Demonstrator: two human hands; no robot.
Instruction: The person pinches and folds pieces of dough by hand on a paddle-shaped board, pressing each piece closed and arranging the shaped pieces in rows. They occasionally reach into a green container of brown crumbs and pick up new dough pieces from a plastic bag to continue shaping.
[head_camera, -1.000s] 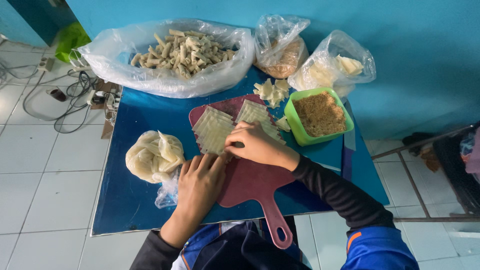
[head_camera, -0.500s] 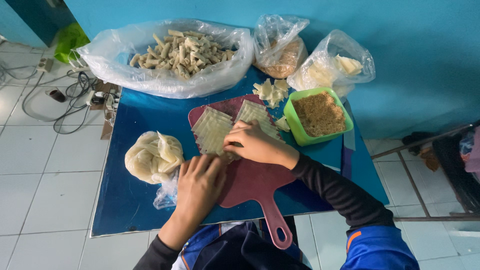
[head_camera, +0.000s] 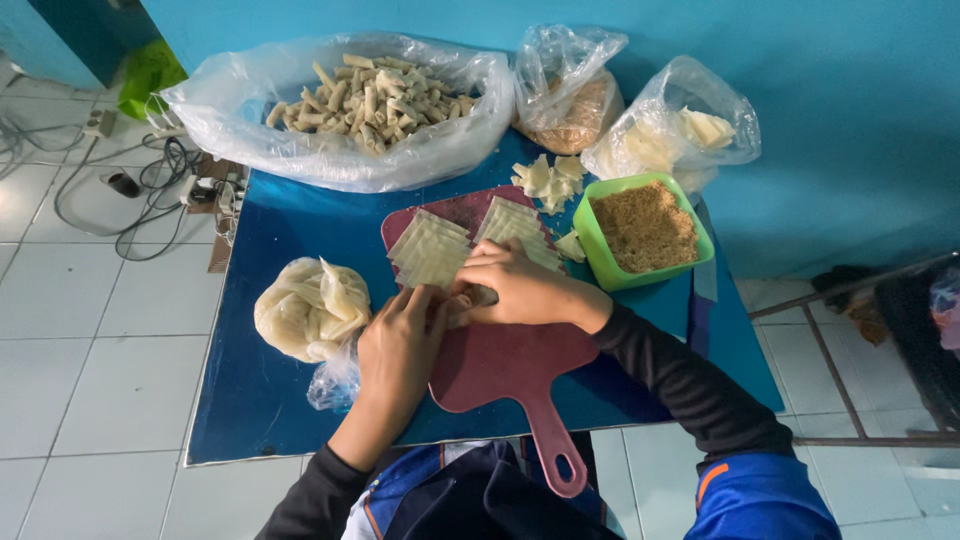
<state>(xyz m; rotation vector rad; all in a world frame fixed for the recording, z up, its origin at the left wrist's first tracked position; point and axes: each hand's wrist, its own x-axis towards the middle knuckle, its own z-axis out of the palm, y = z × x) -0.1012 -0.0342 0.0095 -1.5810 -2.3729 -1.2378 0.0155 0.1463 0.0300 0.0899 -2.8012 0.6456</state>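
Note:
Both my hands rest together on a dark red cutting board (head_camera: 500, 365) lying on a low blue table (head_camera: 290, 215). My left hand (head_camera: 398, 345) and my right hand (head_camera: 515, 285) press their fingers onto a small pale wrapper piece (head_camera: 462, 303) between them, mostly hidden. Two fanned stacks of thin pale wrappers (head_camera: 432, 250) lie on the board just beyond my fingers. A green tub of brown crumbly filling (head_camera: 642, 228) stands right of the board.
A big clear bag of finished rolls (head_camera: 375, 100) sits at the table's far side, with two smaller bags (head_camera: 575, 95) to its right. A knotted bag of wrappers (head_camera: 308, 308) lies left of the board. Cables and a power strip (head_camera: 150, 175) are on the tiled floor at left.
My left hand has moved up from the board's lower edge to meet my right hand. My right hand has barely shifted.

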